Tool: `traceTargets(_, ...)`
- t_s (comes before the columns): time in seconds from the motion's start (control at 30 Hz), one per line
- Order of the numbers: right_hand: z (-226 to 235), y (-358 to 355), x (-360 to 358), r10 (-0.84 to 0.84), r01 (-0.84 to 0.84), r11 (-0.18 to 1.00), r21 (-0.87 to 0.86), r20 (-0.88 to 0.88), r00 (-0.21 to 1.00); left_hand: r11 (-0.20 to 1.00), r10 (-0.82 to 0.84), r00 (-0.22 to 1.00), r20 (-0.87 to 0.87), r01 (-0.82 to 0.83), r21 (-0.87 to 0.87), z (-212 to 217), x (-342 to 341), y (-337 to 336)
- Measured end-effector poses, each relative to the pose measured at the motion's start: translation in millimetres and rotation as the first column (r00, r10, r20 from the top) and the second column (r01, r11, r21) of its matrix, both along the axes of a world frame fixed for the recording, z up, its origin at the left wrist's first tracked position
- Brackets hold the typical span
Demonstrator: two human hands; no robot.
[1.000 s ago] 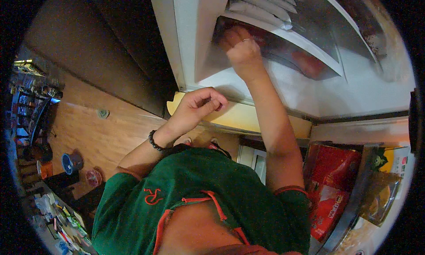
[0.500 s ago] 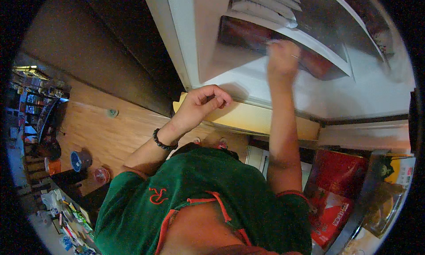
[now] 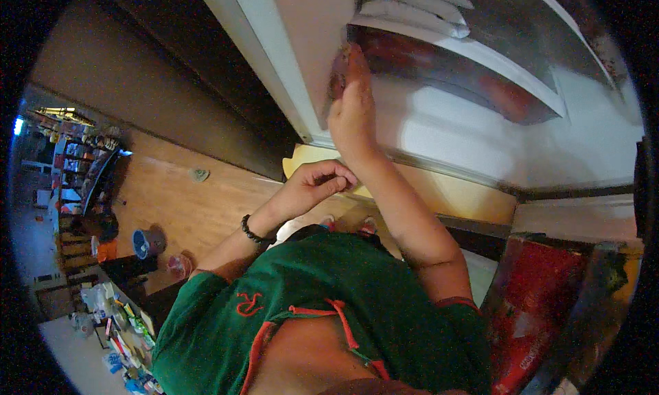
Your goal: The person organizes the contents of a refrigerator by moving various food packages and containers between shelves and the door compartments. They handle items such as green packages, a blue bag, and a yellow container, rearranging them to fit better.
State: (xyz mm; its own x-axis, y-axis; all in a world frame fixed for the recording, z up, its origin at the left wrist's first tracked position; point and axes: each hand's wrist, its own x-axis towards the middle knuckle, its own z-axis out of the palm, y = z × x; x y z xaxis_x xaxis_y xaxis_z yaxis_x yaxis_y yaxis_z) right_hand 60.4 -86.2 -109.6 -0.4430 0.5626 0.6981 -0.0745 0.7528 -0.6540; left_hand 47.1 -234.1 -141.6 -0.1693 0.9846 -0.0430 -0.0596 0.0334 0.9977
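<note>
While left hand curls, right hand touches red packets.

- A long dark-red, glossy flat package lies on the white shelf, along the shelf's back edge — one end at the left rear corner beside the pale side wall, the other stretching toward the right.
- Its surface shines under the light; the left end is partly hidden behind the right hand, which presses flat against it.
</note>
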Motion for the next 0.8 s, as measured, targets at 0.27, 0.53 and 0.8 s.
traceTargets(0.27, 27, 29, 20, -0.064, 0.065, 0.998, 0.006, -0.053, 0.997, 0.995, -0.002, 1.0, -0.031, -0.001, -0.096, 0, 2, -13)
traceTargets(0.53, -21, 25, 17, -0.055, 0.09, 0.99, -0.108, 0.292, 0.955, 0.995, -0.032, 0.998, -0.061, 0.026, -0.1, 6, -1, -12)
traceTargets(0.8, 113, -21, 31, 0.249, -0.165, 0.958, 0.236, -0.391, 0.886, 0.992, -0.062, 0.998, -0.02, 0.06, -0.112, 27, 0, -8)
